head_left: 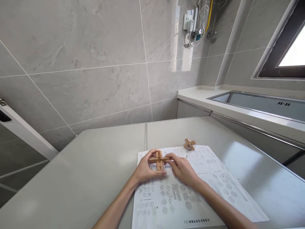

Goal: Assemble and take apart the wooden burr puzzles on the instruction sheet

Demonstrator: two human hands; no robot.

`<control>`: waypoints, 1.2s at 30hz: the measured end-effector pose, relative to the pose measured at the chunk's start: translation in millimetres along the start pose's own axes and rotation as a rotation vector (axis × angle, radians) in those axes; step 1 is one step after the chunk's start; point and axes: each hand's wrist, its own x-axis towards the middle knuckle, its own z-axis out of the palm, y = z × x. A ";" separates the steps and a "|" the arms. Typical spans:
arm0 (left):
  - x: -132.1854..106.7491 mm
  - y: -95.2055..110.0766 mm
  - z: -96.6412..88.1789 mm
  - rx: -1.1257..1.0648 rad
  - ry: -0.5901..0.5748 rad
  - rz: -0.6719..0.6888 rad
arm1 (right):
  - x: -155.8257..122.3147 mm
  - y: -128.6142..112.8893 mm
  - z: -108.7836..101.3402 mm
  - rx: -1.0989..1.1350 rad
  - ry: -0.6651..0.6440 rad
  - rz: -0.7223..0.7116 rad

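A small wooden cross-shaped puzzle [159, 160], with a "2" printed on one bar, sits between both hands over a printed instruction sheet [190, 194]. My left hand [145, 169] grips its left side with curled fingers. From the right, my right hand [182, 170] pinches one bar's end. A second wooden puzzle [189, 144] lies alone at the sheet's far edge, beyond my right hand.
The grey table [95, 165] meets a tiled wall [95, 70] at the back. To the right stands a counter with a steel sink [262, 103]. A window [293, 51] is at top right and a glass door frame [21, 133] at left.
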 end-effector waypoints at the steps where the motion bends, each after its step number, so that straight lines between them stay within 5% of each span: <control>1: -0.1 0.6 0.1 0.007 0.011 -0.001 | 0.4 1.7 1.5 -0.019 0.015 -0.013; 10: -0.2 3.5 1.8 0.068 0.047 0.004 | 0.0 4.7 6.3 -0.043 0.063 -0.038; 36: -5.7 2.5 10.7 0.135 0.102 0.168 | 0.5 5.6 7.4 -0.008 -0.068 0.022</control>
